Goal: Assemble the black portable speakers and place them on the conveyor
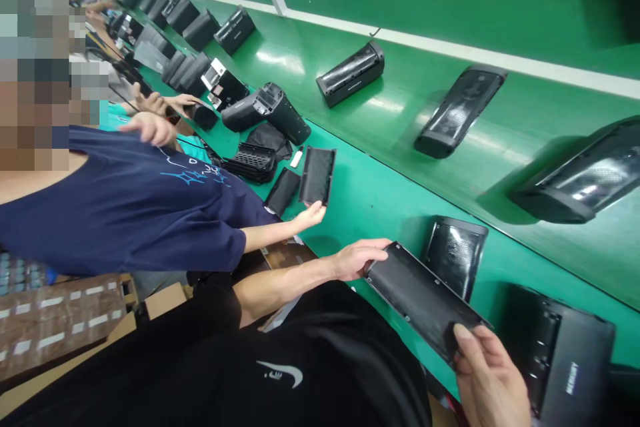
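Observation:
Both my hands hold a flat black plastic panel [425, 300] over the near edge of the green conveyor belt [380, 200]. My left hand [357, 259] grips the panel's far end, fingers closed around the edge. At the near end, my right hand [487, 380] pinches it with the thumb on top. Just beyond the panel, a black speaker housing with a mesh face [455, 253] lies on the belt. Another black housing [565, 360] sits to the right of my right hand.
A co-worker in a navy shirt [125, 213] stands to my left, one hand [310, 215] under a small black panel [317, 175]. Several black speaker bodies, such as one [350, 72] and another [460, 110], lie along the belt. Cardboard boxes [60, 320] stand at lower left.

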A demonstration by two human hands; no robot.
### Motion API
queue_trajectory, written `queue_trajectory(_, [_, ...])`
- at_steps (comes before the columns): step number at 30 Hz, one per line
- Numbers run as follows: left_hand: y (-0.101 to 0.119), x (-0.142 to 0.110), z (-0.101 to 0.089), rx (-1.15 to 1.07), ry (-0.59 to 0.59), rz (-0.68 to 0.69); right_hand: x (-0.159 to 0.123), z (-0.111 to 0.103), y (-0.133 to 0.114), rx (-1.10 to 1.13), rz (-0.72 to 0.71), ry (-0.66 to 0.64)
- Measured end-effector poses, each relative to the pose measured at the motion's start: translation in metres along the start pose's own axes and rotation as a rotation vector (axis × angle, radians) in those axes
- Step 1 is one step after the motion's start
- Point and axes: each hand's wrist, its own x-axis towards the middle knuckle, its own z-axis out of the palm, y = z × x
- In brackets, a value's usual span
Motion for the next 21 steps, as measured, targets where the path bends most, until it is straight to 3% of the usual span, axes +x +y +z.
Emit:
queue_trajectory(5, [-0.003, 0.002, 0.000, -0.013, 0.139, 0.000, -0.001, 0.007, -0.001, 0.035, -0.015, 0.038])
queue_trajectory(12, [0.001, -0.002, 0.004, -0.018, 0.134, 0.015, -0.004, 0.009, -0.001, 0.012, -0.059, -0.029])
queue_trajectory(21, [0.005, -0.006, 0.007, -0.014, 0.151, 0.035, -0.007, 0.016, -0.005, 0.057, 0.012, 0.019])
